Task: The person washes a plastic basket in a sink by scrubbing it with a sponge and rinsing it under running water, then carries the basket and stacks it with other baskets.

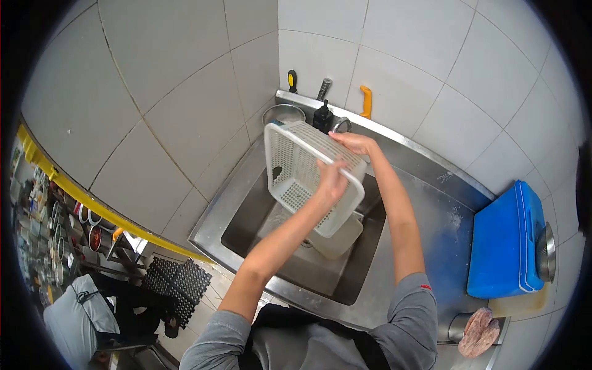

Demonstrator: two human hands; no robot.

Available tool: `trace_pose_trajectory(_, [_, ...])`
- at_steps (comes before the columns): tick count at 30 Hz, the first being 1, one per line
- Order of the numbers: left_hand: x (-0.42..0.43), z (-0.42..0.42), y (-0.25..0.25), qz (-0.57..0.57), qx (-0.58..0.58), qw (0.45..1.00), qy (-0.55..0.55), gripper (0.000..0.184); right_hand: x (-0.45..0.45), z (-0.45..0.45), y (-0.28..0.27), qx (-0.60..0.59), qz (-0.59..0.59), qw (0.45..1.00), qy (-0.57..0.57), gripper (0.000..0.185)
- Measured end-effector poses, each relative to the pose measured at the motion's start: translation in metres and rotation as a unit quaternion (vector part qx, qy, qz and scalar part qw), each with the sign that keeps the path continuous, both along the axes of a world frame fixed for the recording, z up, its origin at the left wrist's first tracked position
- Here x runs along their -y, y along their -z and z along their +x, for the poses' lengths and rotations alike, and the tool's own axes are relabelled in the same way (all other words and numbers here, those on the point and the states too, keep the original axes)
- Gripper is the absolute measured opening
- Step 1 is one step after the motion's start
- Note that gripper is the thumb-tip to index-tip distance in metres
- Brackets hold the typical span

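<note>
A white perforated plastic basket [290, 148] is tilted on its side over the steel sink [296, 280], its opening facing left and toward me. My left hand [333, 182] is closed around the basket's near rim. Behind the basket, my right hand [356, 143] reaches to the base of the curved metal faucet [341, 125]. Its fingers point left and are partly hidden, so I cannot tell whether they grip the faucet or the basket's back. A translucent plastic container [345, 239] lies in the sink below the basket.
A metal bowl [283, 113] and a black bottle [322, 117] stand behind the basket. An orange handle [366, 102] leans at the wall. To the right are a blue cooler [502, 240] and a wrapped pinkish bundle [479, 333]. Another person [83, 314] is at lower left.
</note>
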State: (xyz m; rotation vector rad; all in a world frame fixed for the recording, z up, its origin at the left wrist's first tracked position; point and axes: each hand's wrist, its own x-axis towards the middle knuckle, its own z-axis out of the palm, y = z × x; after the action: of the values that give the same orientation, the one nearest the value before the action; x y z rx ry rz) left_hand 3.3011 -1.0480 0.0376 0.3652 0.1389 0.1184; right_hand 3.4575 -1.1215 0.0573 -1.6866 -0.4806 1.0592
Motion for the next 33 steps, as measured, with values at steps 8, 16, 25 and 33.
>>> trace_pose_trajectory(8, [0.062, -0.073, 0.057, 0.321, 0.078, 0.944, 0.025, 0.086, -0.014, -0.031, -0.003, 0.21, -0.092, 0.969, 0.087, 0.075])
trace_pose_trajectory(16, [0.021, -0.146, 0.081, 0.373, 0.127, 0.911, 0.12, 0.085, 0.023, -0.052, -0.001, 0.063, 0.032, 0.994, 0.08, 0.074])
trace_pose_trajectory(25, [-0.081, -0.204, 0.043, 0.163, 0.028, 0.977, 0.134, 0.091, 0.012, -0.066, 0.116, -0.004, 0.011, 0.996, 0.093, 0.081])
trace_pose_trajectory(33, [-0.158, -0.259, 0.086, 0.042, -0.007, 0.998, -0.045, 0.079, -0.024, -0.008, 0.178, 0.077, 0.016, 0.952, 0.294, 0.037])
